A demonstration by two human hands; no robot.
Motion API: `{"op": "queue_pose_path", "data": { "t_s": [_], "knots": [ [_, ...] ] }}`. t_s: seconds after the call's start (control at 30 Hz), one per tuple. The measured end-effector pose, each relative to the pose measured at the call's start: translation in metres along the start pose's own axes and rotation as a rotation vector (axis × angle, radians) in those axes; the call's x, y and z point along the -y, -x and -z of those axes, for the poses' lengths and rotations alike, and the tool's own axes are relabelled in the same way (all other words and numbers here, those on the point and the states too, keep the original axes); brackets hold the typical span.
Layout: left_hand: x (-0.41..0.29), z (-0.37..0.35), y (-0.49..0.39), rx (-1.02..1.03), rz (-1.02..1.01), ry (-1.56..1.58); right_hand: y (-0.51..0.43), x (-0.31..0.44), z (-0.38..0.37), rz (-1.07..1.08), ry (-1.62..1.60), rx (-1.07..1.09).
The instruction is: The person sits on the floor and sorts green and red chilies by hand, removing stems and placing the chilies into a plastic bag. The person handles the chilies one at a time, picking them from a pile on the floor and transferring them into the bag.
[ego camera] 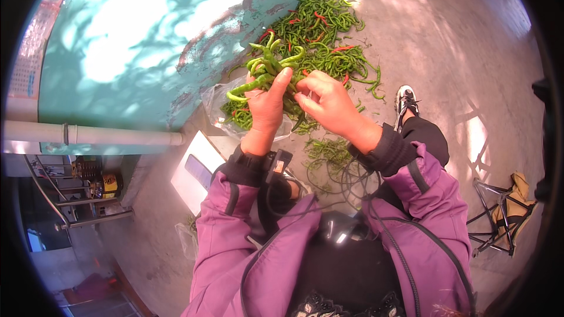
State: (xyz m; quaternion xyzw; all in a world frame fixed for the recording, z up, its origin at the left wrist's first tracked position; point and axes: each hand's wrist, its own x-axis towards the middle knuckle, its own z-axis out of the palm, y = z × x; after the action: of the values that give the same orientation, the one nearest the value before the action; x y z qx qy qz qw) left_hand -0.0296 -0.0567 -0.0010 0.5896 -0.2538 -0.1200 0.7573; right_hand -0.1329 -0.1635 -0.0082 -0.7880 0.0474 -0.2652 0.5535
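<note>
My left hand (269, 105) is closed around a bunch of long green chili peppers (267, 62), which fan out above the thumb. At the lower right side of this bunch, the fingertips of my right hand (324, 99) are pinched together by the stems; whether they hold one is hidden. Beyond both hands a large heap of green chilies with some red ones (328, 22) lies on the concrete floor against the wall. Behind and below my left hand, a clear plastic bag (216, 105) lies open with more green chilies (240, 115) in it.
Small stems and green scraps (328, 152) lie on the floor before me, beside looped black cable (348, 182). A white box (194, 176) stands at left, near a white pipe (119, 134) and a metal rack (88, 204). A folding stool (506, 215) is at right.
</note>
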Motion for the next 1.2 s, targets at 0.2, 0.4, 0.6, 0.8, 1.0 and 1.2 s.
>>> {"op": "queue_pose_path", "data": {
  "t_s": [0.2, 0.4, 0.6, 0.8, 1.0, 1.2],
  "knots": [
    [0.003, -0.007, 0.005, -0.033, 0.016, 0.071, 0.003, -0.004, -0.012, 0.07, 0.161, -0.087],
    [0.011, -0.014, 0.008, -0.122, 0.026, 0.093, 0.001, -0.008, -0.013, 0.292, 0.355, -0.151],
    [0.014, -0.011, 0.009, -0.139, 0.082, 0.081, 0.002, -0.009, -0.014, 0.277, 0.266, -0.127],
    [0.012, -0.012, 0.008, -0.136, 0.181, 0.162, 0.002, -0.011, -0.014, 0.218, 0.135, -0.076],
    [0.01, -0.009, 0.006, -0.093, 0.368, 0.285, -0.002, -0.004, -0.007, 0.28, 0.071, 0.004],
    [0.013, -0.001, -0.006, -0.198, 0.425, 0.305, 0.0, 0.003, 0.014, 0.075, -0.175, 0.191]
  ]
}}
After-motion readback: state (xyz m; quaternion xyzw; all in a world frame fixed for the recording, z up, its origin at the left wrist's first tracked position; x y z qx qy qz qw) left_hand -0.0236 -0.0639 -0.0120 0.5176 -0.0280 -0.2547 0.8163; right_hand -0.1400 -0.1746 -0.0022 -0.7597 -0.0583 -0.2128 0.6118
